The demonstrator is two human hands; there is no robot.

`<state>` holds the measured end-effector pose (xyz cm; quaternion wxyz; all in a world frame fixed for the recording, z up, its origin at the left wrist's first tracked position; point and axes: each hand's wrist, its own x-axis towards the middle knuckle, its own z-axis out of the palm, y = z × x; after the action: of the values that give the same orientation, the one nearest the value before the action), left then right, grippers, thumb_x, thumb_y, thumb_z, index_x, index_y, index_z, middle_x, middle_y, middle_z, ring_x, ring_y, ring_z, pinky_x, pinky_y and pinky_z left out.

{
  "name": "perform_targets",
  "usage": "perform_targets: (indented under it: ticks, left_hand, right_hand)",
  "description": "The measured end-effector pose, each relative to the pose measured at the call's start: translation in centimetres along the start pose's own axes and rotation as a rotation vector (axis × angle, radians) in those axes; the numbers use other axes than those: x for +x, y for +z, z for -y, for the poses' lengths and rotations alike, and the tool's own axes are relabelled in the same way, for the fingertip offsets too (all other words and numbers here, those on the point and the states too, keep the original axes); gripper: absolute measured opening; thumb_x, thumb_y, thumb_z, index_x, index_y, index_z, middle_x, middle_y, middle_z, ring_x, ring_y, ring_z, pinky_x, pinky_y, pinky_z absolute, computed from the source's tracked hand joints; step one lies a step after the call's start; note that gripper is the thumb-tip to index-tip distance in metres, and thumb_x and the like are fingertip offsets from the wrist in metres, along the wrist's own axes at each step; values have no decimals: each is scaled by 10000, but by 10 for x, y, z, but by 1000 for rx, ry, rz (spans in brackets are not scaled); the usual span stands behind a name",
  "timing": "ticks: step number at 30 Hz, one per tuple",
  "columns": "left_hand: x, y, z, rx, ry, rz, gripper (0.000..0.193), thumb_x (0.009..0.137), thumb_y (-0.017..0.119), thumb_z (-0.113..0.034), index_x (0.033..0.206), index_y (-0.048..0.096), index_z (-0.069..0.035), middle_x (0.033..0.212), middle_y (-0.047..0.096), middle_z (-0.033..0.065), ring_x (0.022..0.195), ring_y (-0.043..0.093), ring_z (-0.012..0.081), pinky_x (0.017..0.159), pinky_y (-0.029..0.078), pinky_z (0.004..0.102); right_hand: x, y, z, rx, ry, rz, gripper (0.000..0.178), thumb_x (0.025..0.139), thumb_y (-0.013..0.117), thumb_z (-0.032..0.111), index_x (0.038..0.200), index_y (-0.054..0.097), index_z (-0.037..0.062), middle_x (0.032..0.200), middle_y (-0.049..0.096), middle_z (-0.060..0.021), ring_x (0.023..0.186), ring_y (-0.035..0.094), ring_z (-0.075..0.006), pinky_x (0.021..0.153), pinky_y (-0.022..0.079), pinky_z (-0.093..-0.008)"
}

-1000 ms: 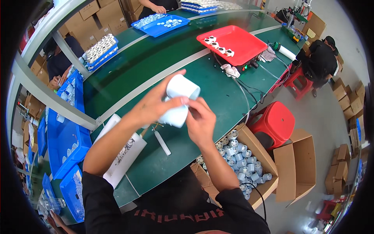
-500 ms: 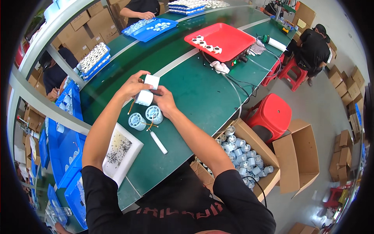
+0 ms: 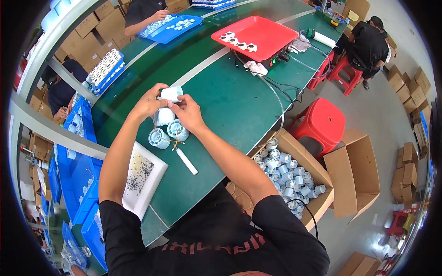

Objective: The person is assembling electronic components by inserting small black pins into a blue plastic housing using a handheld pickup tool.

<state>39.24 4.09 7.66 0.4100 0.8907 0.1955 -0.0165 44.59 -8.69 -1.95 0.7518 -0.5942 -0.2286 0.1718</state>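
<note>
My left hand (image 3: pixel 151 104) and my right hand (image 3: pixel 188 113) are closed together around a pale blue-white cylindrical housing (image 3: pixel 171 94). The left fingers press on its left side, while the right thumb and fingers hold its right and lower edge. Just under it is a second white cylinder (image 3: pixel 164 117), partly covered by my hands; whether they touch it I cannot tell. Nearer to me, two light blue round housings with spoked faces (image 3: pixel 159 138) stand side by side on the green table (image 3: pixel 216 115). Thin orange-brown wires lie beside them, by a slim white stick (image 3: pixel 186 162).
At left, a white foam tray (image 3: pixel 159 177) holds small dark pieces. A red tray (image 3: pixel 262 37) with several white parts sits across the table. Right of me, a cardboard box (image 3: pixel 324 204) full of pale blue housings stands by a red stool (image 3: pixel 324 124). Co-workers sit beyond.
The held housing has turned from a flat white side view to show its rounded rim. My right hand has risen to its edge, and the view has shifted slightly.
</note>
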Motion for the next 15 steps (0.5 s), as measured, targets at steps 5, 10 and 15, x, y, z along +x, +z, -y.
perform_targets:
  ticks: [5, 10, 15]
  left_hand:
    - [3, 5, 7, 46, -61, 5, 526, 764, 705, -178, 1223, 461, -96, 1018, 583, 149, 832, 611, 253, 474, 534, 367]
    - [12, -3, -12, 411, -38, 94, 420, 755, 710, -244, 1071, 501, -61, 951, 565, 108, 684, 611, 217, 401, 518, 348]
    - [2, 3, -24, 595, -122, 90, 482, 793, 650, -379, 1139, 522, -69, 1096, 585, 136, 835, 633, 282, 458, 557, 385]
  right_hand:
    - [-4, -3, 0, -110, 21, -56, 541, 744, 747, 200, 1073, 385, -31, 816, 650, -170, 754, 661, -259, 711, 532, -364]
    - [4, -27, 1, -477, -55, 53, 447, 713, 728, 228, 1027, 554, -39, 897, 661, -192, 817, 657, -339, 739, 532, -400]
    - [-17, -20, 38, -713, -48, 63, 495, 717, 731, 344, 1015, 590, -25, 922, 660, -195, 859, 647, -333, 769, 521, -403]
